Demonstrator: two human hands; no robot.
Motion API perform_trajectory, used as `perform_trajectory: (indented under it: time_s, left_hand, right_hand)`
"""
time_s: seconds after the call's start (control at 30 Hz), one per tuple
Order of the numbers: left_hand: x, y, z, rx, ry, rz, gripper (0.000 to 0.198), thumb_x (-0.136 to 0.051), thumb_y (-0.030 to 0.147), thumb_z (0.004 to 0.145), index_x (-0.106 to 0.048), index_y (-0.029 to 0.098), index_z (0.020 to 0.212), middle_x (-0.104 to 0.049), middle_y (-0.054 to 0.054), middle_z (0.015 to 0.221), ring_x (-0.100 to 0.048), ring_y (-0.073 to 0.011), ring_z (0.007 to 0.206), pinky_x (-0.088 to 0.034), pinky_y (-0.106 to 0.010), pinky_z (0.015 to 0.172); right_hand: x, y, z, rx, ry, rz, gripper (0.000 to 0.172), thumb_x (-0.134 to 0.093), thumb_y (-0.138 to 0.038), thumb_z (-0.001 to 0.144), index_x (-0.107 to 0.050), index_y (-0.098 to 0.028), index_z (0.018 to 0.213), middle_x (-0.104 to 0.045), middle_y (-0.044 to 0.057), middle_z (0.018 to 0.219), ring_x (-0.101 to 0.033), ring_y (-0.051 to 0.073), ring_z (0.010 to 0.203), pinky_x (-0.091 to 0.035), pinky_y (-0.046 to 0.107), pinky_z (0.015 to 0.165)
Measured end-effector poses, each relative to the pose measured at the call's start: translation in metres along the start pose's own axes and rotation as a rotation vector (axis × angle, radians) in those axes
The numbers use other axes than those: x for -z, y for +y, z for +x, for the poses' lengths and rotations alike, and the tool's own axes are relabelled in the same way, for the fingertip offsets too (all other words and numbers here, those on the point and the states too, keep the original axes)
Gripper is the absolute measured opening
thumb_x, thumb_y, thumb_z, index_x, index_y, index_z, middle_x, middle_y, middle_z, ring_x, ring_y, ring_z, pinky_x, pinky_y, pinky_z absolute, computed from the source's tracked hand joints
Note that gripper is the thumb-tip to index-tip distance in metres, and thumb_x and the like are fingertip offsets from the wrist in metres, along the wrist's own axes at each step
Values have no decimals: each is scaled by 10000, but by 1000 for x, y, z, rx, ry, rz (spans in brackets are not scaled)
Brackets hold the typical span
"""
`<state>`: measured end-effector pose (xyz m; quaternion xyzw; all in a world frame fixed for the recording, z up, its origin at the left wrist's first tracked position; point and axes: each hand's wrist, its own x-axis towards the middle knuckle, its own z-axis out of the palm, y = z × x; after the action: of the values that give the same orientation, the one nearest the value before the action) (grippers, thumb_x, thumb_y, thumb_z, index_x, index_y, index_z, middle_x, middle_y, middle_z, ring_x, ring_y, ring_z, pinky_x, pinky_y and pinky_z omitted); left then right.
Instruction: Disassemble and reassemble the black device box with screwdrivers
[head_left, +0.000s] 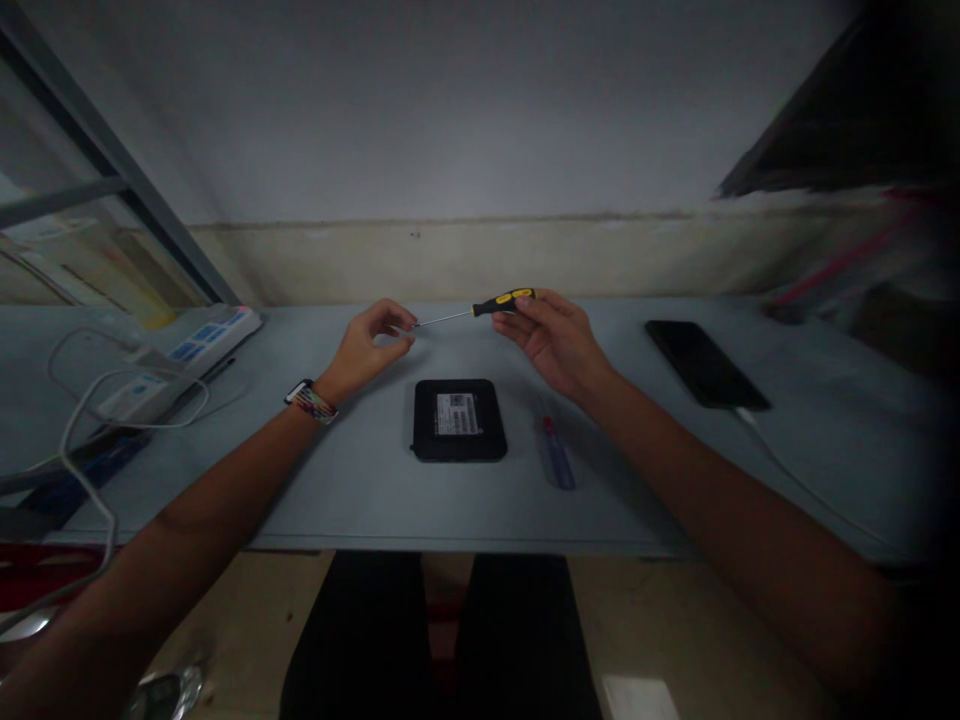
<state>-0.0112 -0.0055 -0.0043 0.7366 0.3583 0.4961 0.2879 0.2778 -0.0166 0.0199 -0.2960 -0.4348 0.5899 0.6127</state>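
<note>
**Slim Screwdriver (484,308) Held Level, Its Point Close to Bare Fingers**

A right hand (559,340) grips the black-and-yellow handle above the table (352,490), the shank aimed at a left hand (366,345) whose thumb and forefinger curve around a narrow gap; whether a fingertip touches the point cannot be told. The screwdriver hangs between the table's far edge and a flat black box (459,420), which lies around midway between far and front edges.

A sudden push from the right could jab those fingers. The handle is pinched lightly, by the look of it, so a loosened grip might drop the tool onto the table or the box. A small purple tool (558,455) with a red end lies between the box and the right forearm (675,480); a careless sweep could roll it toward the front edge. At the front left corner, a white cable (88,485) runs near the left forearm (217,500) and could snag it.

The wall (450,120) limits reach past the far edge. Bare surface remains along the front edge below the box, and between right hand and phone (705,365).
</note>
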Motion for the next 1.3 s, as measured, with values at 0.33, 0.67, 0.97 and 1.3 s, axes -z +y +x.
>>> perform_trajectory:
  time_s: [0.33,0.67,0.97,1.3]
  left_hand:
    - [-3,0,1,-21,28,11,133,-767,310,872,-708,195,904,-766,-64,995,-726,-184,981,-594,-320,882]
    - [-3,1,1,-10,49,29,146,-778,326,875,-728,193,908,-764,-64,970,-723,-182,951,-605,-319,864]
    - [0,3,-1,-4,-2,6,185,-761,339,869,-712,209,991,-760,-63,1039,-716,-194,1014,-586,-321,884]
    - [3,-3,2,49,-75,-83,139,-652,288,882,-747,195,922,-774,-60,912,-711,-191,876,-586,-347,859]
  right_hand:
    - [-1,0,-2,4,-15,-49,246,-960,-320,772,-757,-234,881,-814,-9,941,-817,159,886,-690,327,949]
    - [-1,0,-1,-3,-10,-13,258,-978,-296,732,-759,-226,850,-814,-16,906,-809,148,843,-698,309,903]
    - [-2,-1,-2,-14,4,-62,207,-922,-278,798,-734,-231,869,-813,-7,937,-814,152,872,-684,328,956]
    - [-6,-20,-1,70,9,-87,273,-959,-380,765,-729,-253,838,-779,-27,880,-752,124,781,-670,269,823]
